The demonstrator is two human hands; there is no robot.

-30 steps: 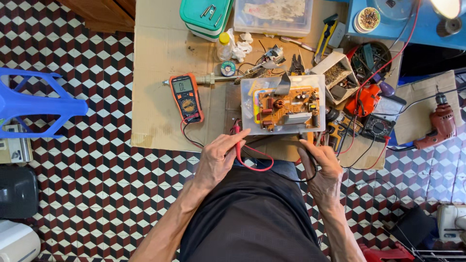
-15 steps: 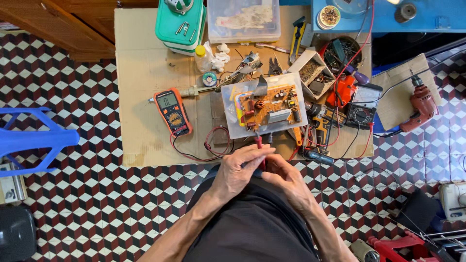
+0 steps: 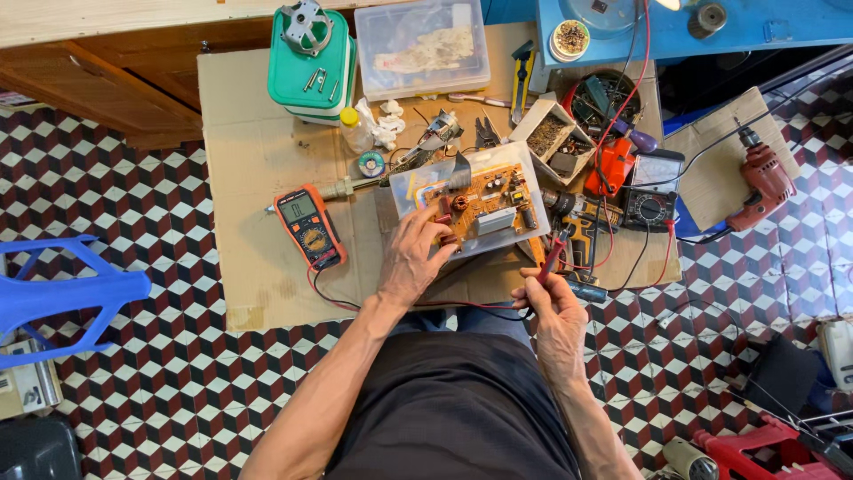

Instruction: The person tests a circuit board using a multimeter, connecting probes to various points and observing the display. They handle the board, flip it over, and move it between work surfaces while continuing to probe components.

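Observation:
An orange circuit board (image 3: 491, 201) lies in a clear plastic tray (image 3: 410, 183) on a sheet of cardboard (image 3: 253, 169). My left hand (image 3: 415, 256) rests on the tray's near left edge, its fingertips touching the board. My right hand (image 3: 549, 298) is to the right, closed around a red test probe (image 3: 553, 258) that points up toward the board's near right corner. Red and black leads (image 3: 462, 307) run from my hands back to an orange and black multimeter (image 3: 308, 228) left of the tray.
A green box (image 3: 311, 67) and a clear lidded container (image 3: 422, 49) stand at the back. Small parts boxes (image 3: 560, 133), an orange tool, a second meter (image 3: 651, 209) and a red drill (image 3: 762, 178) crowd the right. A blue plastic stool (image 3: 62, 293) is at left on the patterned floor.
My hands were together at my lap. The left has reached forward onto the tray and board, and the right has moved right with the red probe. The view has shifted.

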